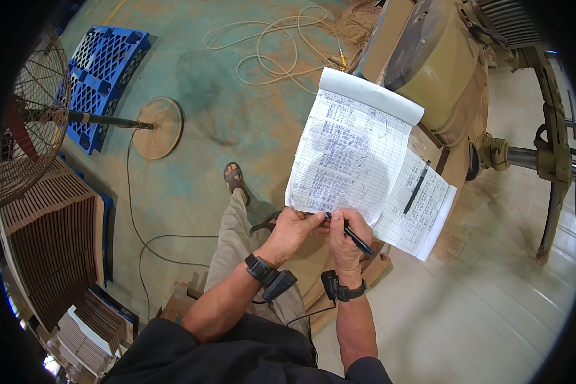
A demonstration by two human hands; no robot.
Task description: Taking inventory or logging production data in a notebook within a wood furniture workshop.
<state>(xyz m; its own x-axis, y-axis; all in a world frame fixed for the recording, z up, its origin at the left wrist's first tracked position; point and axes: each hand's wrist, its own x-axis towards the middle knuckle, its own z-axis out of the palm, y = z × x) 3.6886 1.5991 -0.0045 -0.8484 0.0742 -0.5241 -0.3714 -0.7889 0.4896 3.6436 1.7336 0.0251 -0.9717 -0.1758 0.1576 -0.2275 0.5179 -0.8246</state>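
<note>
A pad of lined, handwritten forms (349, 153) is tilted in front of me, its top sheets rolled over at the far edge. My left hand (291, 235) is closed at its near edge, the thumb pointing right and some fingers hidden by the paper. Close beside it, my right hand (349, 240) grips a black pen (360, 242), whose front end meets the pad's lower edge near my left thumb. Partly beneath the pad, to the right, lies a second written form (422, 208) with another black pen (417, 187) on it.
A dusty green machine (451, 96) stands at far right. On the left are a caged fan (35, 121) with a round base (158, 128), a blue pallet (102, 70) and stacked brown cardboard (51, 237). A pale hose (262, 54) and a dark cable (131, 192) cross the floor.
</note>
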